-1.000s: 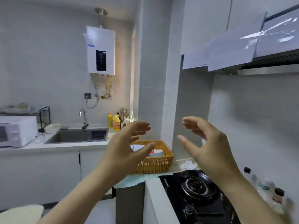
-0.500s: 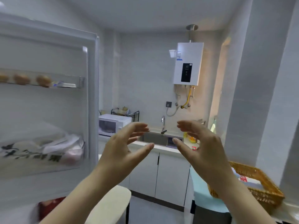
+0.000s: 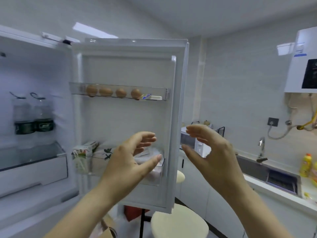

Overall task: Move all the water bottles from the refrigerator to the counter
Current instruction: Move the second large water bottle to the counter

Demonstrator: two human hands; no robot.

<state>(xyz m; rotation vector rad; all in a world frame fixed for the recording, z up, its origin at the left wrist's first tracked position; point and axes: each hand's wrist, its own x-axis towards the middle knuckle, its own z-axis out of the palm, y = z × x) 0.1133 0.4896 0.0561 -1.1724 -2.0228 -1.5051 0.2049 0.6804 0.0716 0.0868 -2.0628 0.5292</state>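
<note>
Your left hand (image 3: 130, 162) and right hand (image 3: 211, 155) hang open and empty beside the open white refrigerator (image 3: 34, 117); two clear dark-labelled water bottles (image 3: 32, 115) stand inside.

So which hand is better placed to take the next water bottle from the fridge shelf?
Probably the left hand. Both hands are open and empty, but the two water bottles stand on the shelf far to the left, on its side. The right hand is farther away, beyond the open door.

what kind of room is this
Most likely a small home kitchen: an open refrigerator with eggs in its door shelf, a sink with a faucet set in a counter, and a microwave beyond the door.
</note>
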